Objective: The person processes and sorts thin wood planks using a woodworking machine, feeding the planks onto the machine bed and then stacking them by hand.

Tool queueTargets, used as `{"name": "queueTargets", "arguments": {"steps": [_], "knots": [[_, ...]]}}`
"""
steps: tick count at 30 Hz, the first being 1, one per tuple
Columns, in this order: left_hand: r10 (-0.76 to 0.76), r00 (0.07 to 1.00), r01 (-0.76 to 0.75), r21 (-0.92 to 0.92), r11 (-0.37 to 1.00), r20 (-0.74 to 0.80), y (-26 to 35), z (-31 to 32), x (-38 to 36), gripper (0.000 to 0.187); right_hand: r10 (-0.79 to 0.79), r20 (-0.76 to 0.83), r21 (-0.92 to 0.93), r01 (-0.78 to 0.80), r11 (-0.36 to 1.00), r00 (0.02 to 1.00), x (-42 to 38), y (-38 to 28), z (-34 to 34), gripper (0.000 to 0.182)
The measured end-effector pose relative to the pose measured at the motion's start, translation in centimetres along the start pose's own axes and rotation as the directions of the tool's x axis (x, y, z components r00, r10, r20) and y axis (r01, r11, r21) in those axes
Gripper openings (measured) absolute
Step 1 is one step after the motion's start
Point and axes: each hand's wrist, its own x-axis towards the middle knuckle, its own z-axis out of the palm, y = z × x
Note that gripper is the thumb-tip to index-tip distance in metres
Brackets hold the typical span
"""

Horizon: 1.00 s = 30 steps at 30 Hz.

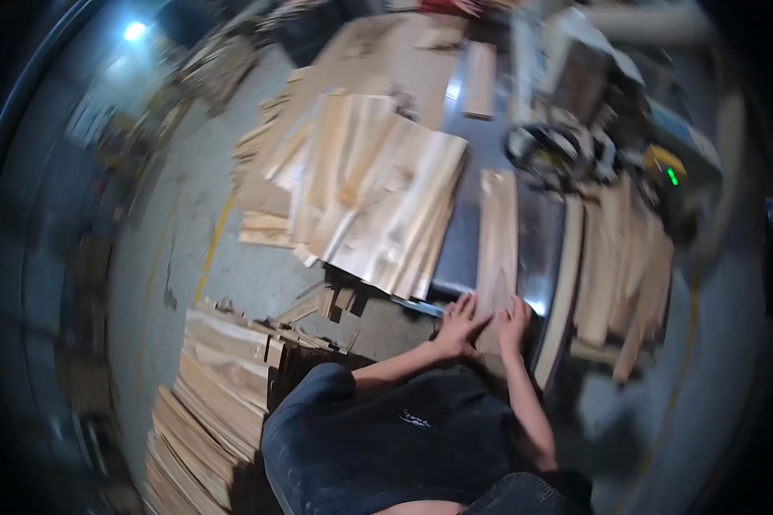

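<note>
A long wooden board (498,232) lies lengthwise on the shiny metal table (537,249), its near end close to my body. My left hand (462,328) rests at the board's left edge near that end, fingers apart. On the opposite edge is my right hand (514,324), its fingers pointing forward along the wood. Both hands touch the board from its two sides. Farther up the table lies another, shorter board (480,81), apart from the first one.
Overlapping boards (378,189) cover the left of the table. More boards (618,266) stand to the right, below a machine with a handwheel (545,154). A stack of planks (215,386) is at the lower left, with yellow lines on the floor.
</note>
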Motion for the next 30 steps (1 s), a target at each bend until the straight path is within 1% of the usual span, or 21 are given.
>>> {"name": "queueTargets", "arguments": {"steps": [1,2,3,4,5,6,8,10,12,14,16,18,19,20,22,23,24,25,26,28,30], "knots": [[-0.001,1.0,0.001,0.002,1.0,0.016,0.9,-0.1,-0.8,0.11,-0.053,-0.014,-0.036,0.052,0.998,0.999,-1.7,-1.2,-1.1,0.043],[0.007,0.999,-0.007,0.006,1.0,0.036,1.6,-0.2,-1.0,0.108,0.033,0.024,0.002,-0.033,0.999,0.999,-3.2,-1.9,-2.1,0.039],[0.026,0.998,-0.026,0.01,1.0,0.057,1.8,0.1,-0.9,0.108,-0.096,-0.023,-0.208,0.089,0.974,0.995,-4.5,-1.8,-2.2,0.033],[0.036,0.997,-0.037,0.015,0.999,0.07,2.2,0.4,-0.6,0.108,0.053,-0.042,-0.119,-0.058,0.991,0.998,-5.5,-1.3,-1.9,0.036],[0.075,0.995,-0.076,0.012,0.997,0.06,2.6,0.7,-0.2,0.107,-0.054,0.069,-0.241,0.069,0.968,0.996,-6.3,-3.5,-4.4,0.042],[0.11,0.992,-0.111,0.012,0.994,0.062,3.0,1.0,0.4,0.102,-0.047,0.134,-0.297,0.085,0.951,0.99,-7.2,-3.4,-5.0,0.045],[0.142,0.986,-0.143,-0.002,0.99,0.085,3.7,0.5,2.3,0.1,-0.112,0.124,-0.341,0.148,0.928,0.986,-7.8,-4.2,-6.1,0.047],[0.198,0.98,-0.198,-0.015,0.98,0.011,3.4,2.0,4.9,0.099,-0.07,0.139,-0.417,0.122,0.901,0.988,-7.6,-4.3,-6.7,0.052],[0.16,0.984,-0.164,0.052,0.985,0.074,3.3,0.9,8.2,0.1,-0.043,0.123,-0.431,0.092,0.898,0.992,-6.5,-3.1,-5.9,0.054],[0.197,0.979,-0.2,0.048,0.979,0.047,2.5,0.4,10.3,0.101,-0.034,0.161,-0.386,0.094,0.918,0.986,-4.3,-3.5,-6.1,0.053],[0.182,0.983,-0.184,0.049,0.982,0.034,1.9,0.0,11.6,0.098,-0.01,0.13,-0.415,0.064,0.907,0.991,-2.5,-4.0,-5.2,0.05],[0.197,0.98,-0.198,0.042,0.979,0.036,1.6,-0.4,13.1,0.095,-0.003,0.185,-0.451,0.088,0.888,0.983,-0.6,-4.0,-4.8,0.05],[0.198,0.98,-0.197,-0.014,0.98,0.037,1.1,-0.6,13.8,0.093,0.007,0.187,-0.43,0.075,0.9,0.982,0.4,-3.9,-4.6,0.05],[0.188,0.974,-0.185,-0.037,0.982,0.129,0.5,-1.3,14.6,0.091,0.017,0.193,-0.407,0.065,0.911,0.981,1.3,-3.7,-4.3,0.051],[0.296,0.926,-0.251,-0.203,0.947,0.235,-2.2,-3.3,16.9,0.081,0.057,0.198,-0.386,0.024,0.922,0.979,3.1,-3.9,-3.9,0.067],[0.285,0.928,-0.207,-0.306,0.929,0.238,-3.2,-5.0,18.1,0.066,0.045,0.203,-0.382,0.036,0.924,0.978,3.9,-4.0,-3.8,0.071],[0.265,0.934,-0.19,-0.298,0.936,0.239,-5.6,-5.9,19.6,0.066,0.039,0.202,-0.381,0.042,0.924,0.979,4.6,-4.2,-3.7,0.075],[0.238,0.969,-0.213,-0.257,0.943,0.069,-8.2,-6.3,21.9,0.059,0.062,0.234,-0.392,0.036,0.919,0.97,5.4,-4.5,-3.8,0.079],[0.224,0.969,-0.243,-0.218,0.945,-0.108,-10.0,-6.8,25.0,0.051,0.088,0.254,-0.412,0.026,0.911,0.963,6.4,-4.6,-3.9,0.082],[0.066,0.955,-0.074,-0.015,0.997,-0.289,-12.7,-10.9,30.3,0.051,0.116,0.2,-0.464,-0.01,0.886,0.973,7.8,-3.9,-3.4,0.078],[-0.044,0.855,0.161,0.183,0.97,-0.516,-14.6,-13.1,36.2,0.048,0.218,0.221,-0.424,-0.108,0.899,0.951,10.0,-4.2,-3.5,0.074]]}}
